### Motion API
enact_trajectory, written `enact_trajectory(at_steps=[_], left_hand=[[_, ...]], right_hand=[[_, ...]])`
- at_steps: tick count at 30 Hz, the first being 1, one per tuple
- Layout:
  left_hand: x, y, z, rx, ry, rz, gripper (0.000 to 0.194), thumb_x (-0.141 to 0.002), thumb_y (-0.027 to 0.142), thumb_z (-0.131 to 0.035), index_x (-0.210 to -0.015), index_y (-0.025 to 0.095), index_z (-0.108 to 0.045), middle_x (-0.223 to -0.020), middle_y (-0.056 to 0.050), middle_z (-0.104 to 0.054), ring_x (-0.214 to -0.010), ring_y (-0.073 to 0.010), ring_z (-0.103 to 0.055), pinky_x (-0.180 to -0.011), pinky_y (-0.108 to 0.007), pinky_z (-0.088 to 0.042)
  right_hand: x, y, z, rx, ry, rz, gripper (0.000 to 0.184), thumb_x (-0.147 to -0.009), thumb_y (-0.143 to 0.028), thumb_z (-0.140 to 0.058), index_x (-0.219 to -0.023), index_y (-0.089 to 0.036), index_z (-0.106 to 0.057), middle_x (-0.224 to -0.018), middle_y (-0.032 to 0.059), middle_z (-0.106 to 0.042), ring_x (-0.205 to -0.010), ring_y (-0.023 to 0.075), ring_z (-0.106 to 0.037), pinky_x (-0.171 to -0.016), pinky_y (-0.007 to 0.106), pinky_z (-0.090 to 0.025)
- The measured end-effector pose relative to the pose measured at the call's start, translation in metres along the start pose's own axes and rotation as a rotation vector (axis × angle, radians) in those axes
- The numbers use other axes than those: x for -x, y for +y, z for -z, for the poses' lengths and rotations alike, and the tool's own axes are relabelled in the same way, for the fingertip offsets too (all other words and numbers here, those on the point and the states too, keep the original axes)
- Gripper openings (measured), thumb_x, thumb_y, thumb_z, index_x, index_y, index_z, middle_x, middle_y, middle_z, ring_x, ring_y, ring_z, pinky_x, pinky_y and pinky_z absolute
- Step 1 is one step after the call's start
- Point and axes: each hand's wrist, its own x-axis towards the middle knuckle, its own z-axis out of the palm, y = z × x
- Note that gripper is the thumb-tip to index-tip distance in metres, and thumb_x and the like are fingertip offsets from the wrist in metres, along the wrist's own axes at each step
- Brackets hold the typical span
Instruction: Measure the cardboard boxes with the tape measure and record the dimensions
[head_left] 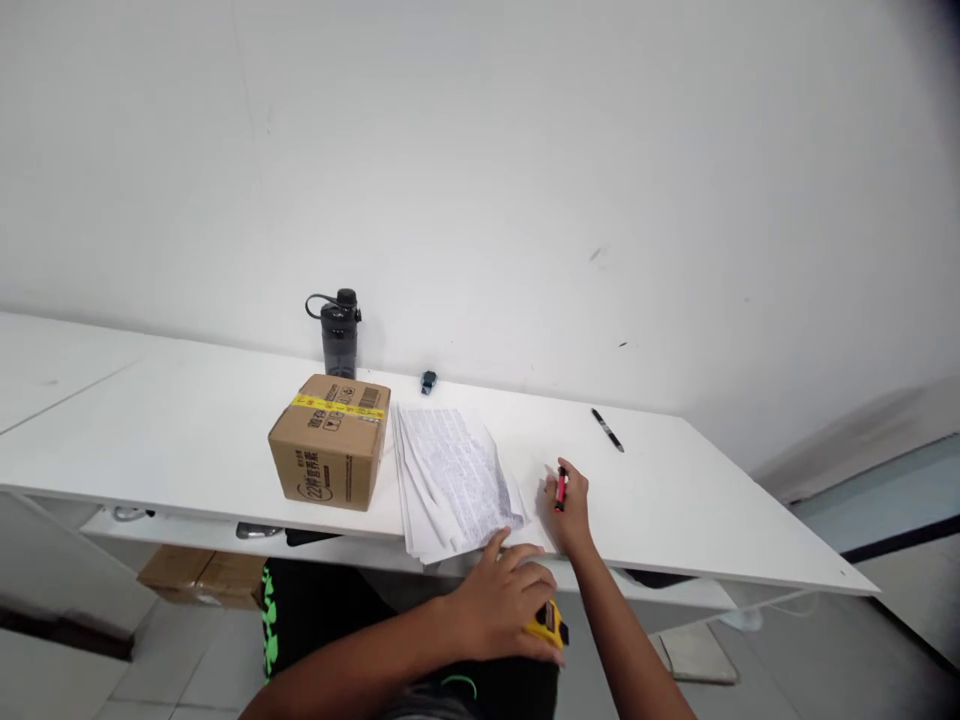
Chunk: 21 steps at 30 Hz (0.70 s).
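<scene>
My left hand [506, 600], near the table's front edge, is closed round a yellow and black tape measure [553, 622]. Its index finger reaches to the lower corner of a stack of printed sheets [450, 470]. To the right of the papers, my right hand [574, 510] rests on the white tabletop, gripping a red marker [561, 488] with black ends. Something small and pale sticks out by its fingertips, too small to name. Left of the sheets stands a taped cardboard box [326, 445].
A dark water bottle [340, 335] stands behind the box. A small dark item [428, 382] lies near the wall, and a black pen [607, 430] lies at the right. Under the white table [712, 500] is an open shelf; brown boxes [202, 577] sit below at left.
</scene>
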Motion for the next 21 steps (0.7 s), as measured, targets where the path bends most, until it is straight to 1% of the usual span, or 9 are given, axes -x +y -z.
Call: enact_trajectory(at_steps=[2,4,7,9,12,14,16,19,21], left_hand=[[0.006,0.007,0.009,0.063,0.055,-0.007,0.058,-0.078,0.069,-0.058,-0.106,0.019,-0.062,-0.115,-0.006,-0.068,-0.128,-0.0271,-0.047,-0.116,-0.049,-0.02],[0.013,0.015,0.021,0.135,0.132,-0.003,0.059,-0.074,0.069,-0.062,-0.106,0.019,-0.062,-0.113,-0.006,-0.069,-0.123,-0.0254,-0.051,-0.11,-0.041,-0.031],[0.023,0.031,0.044,0.238,0.244,0.05,0.059,-0.067,0.068,-0.069,-0.101,0.02,-0.063,-0.107,-0.005,-0.069,-0.109,-0.0226,-0.058,-0.099,-0.034,-0.043],[0.031,0.041,0.064,0.282,0.282,0.129,0.058,-0.065,0.067,-0.072,-0.098,0.021,-0.063,-0.105,-0.006,-0.068,-0.099,-0.0209,-0.061,-0.092,-0.032,-0.047],[0.043,0.051,0.096,0.285,0.394,0.222,0.057,-0.067,0.067,-0.071,-0.1,0.021,-0.062,-0.104,-0.009,-0.065,-0.092,-0.0197,-0.063,-0.082,-0.031,-0.052],[0.049,0.05,0.114,0.18,0.553,0.201,0.058,-0.07,0.067,-0.068,-0.104,0.021,-0.06,-0.101,-0.009,-0.063,-0.089,-0.0192,-0.063,-0.078,-0.03,-0.053],[0.053,0.043,0.126,-0.038,0.721,0.121,0.057,-0.073,0.065,-0.066,-0.107,0.02,-0.057,-0.095,-0.008,-0.061,-0.084,-0.0179,-0.062,-0.074,-0.029,-0.053],[0.055,0.028,0.137,-0.389,0.891,-0.011,0.059,-0.075,0.062,-0.067,-0.111,0.018,-0.055,-0.091,-0.006,-0.06,-0.08,-0.0166,-0.059,-0.073,-0.03,-0.051],[0.056,0.019,0.141,-0.48,0.91,-0.037,0.06,-0.074,0.062,-0.068,-0.114,0.019,-0.054,-0.095,-0.006,-0.059,-0.084,-0.0177,-0.06,-0.079,-0.032,-0.051]], right_hand=[[-0.013,-0.013,-0.006,0.065,-0.049,0.071,0.043,-0.092,-0.031,-0.037,-0.131,-0.013,-0.044,-0.114,0.0171,-0.054,-0.109,0.0292,-0.053,-0.09,0.048,-0.045],[-0.028,-0.033,-0.017,0.122,-0.18,0.164,0.042,-0.091,-0.022,-0.037,-0.132,-0.017,-0.047,-0.121,0.0157,-0.054,-0.113,0.0269,-0.053,-0.092,0.043,-0.045],[-0.048,-0.067,-0.04,0.204,-0.423,0.288,0.045,-0.086,-0.011,-0.041,-0.127,-0.024,-0.056,-0.129,0.011,-0.056,-0.107,0.0233,-0.059,-0.087,0.036,-0.047],[-0.058,-0.086,-0.052,0.249,-0.552,0.329,0.049,-0.082,-0.005,-0.043,-0.122,-0.025,-0.061,-0.123,0.0101,-0.062,-0.101,0.0232,-0.063,-0.086,0.036,-0.047],[-0.059,-0.108,-0.055,0.266,-0.654,0.361,0.053,-0.084,-0.006,-0.042,-0.132,-0.025,-0.054,-0.122,0.0111,-0.064,-0.101,0.0235,-0.064,-0.09,0.039,-0.046],[-0.048,-0.119,-0.046,0.152,-0.669,0.348,0.054,-0.092,-0.017,-0.04,-0.145,-0.026,-0.038,-0.134,0.0125,-0.057,-0.108,0.0226,-0.062,-0.095,0.041,-0.044],[-0.029,-0.129,-0.033,-0.26,-0.73,0.227,0.054,-0.097,-0.038,-0.042,-0.149,-0.03,-0.028,-0.137,0.0114,-0.054,-0.116,0.0222,-0.058,-0.098,0.043,-0.044],[0.0,-0.143,-0.015,-0.841,-1.23,0.187,0.086,-0.077,-0.065,-0.064,-0.148,-0.032,-0.031,-0.146,0.0139,-0.046,-0.133,0.029,-0.044,-0.104,0.047,-0.038],[0.013,-0.153,-0.009,-0.974,-1.439,0.111,0.105,-0.062,-0.068,-0.075,-0.149,-0.032,-0.03,-0.15,0.014,-0.04,-0.139,0.0315,-0.036,-0.109,0.047,-0.031]])
